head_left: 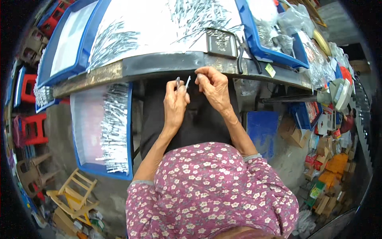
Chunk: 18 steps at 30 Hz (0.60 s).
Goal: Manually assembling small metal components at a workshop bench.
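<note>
Just off the table's front edge, my left hand (175,104) is closed on a thin silvery piece (188,82). It sticks up past the fingertips, and a second short grey bit shows beside the thumb. My right hand (217,88) is beside it, thumb and forefinger pinched close to the piece's upper end. Whatever is between those fingertips is too small to make out. Many thin silvery strips (115,42) lie spread over the white tabletop (149,24). A small dark square dish (221,43) of tiny parts sits at the edge, with black-handled pliers (241,59) to its right.
A blue tray (130,139) holding bundled silvery strips stands low at my left. Another blue tray (81,55) rests at the table's left end. A blue bin (274,55) with plastic bags is at the right. Red stools (36,129), a wooden folding chair (73,197) and cardboard boxes (292,131) surround the table.
</note>
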Available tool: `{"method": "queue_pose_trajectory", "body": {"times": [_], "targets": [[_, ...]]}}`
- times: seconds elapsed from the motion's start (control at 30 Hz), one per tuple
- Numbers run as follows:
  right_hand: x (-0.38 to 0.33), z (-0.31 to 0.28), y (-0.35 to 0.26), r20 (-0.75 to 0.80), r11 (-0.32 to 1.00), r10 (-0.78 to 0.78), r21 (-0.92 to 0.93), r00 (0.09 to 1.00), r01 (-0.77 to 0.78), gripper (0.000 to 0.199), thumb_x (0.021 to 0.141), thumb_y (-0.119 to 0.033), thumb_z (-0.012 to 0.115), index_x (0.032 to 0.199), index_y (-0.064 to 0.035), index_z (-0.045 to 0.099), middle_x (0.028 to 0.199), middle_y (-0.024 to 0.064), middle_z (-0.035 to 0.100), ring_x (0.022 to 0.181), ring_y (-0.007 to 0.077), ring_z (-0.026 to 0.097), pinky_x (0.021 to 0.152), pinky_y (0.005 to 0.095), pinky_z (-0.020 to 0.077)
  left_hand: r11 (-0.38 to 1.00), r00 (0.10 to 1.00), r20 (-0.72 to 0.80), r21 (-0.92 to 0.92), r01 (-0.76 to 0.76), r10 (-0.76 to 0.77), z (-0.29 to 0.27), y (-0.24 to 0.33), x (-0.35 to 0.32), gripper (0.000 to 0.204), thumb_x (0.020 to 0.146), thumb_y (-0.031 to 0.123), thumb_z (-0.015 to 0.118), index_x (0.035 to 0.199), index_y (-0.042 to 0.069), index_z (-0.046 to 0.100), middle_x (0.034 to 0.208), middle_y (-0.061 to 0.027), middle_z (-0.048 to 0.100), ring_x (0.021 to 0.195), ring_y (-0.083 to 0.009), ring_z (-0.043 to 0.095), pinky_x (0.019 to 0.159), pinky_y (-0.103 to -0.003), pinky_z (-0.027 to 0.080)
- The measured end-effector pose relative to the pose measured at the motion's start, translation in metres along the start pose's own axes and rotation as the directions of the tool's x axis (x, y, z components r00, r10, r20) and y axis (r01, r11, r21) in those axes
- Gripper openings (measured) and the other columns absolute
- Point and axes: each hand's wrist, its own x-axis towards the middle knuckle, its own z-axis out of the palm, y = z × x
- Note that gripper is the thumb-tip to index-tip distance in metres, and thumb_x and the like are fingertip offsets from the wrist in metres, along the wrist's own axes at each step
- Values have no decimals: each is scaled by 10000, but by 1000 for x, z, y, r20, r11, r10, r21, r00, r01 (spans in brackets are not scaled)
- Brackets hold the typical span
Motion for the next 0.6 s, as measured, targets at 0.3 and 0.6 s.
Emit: {"method": "queue_pose_trajectory", "body": {"times": [0.3,0.6], "targets": [[18,-30,-7,-84,999,-26,25,996,28,124,842,-56,498,919,9,571,681,22,573,509,35,476,441,156,371,998,991,121,22,53,-55,3,13,4,167,925,224,389,958,64,424,594,9,475,450,-15,355,396,-155,265],[41,-15,-23,37,999,-39,-9,999,39,123,845,-65,502,919,9,566,685,24,571,512,41,478,437,163,365,988,989,87,-107,-110,120,-1,26,17,176,932,211,390,857,58,436,592,-1,477,430,-12,322,380,-150,250]]}}
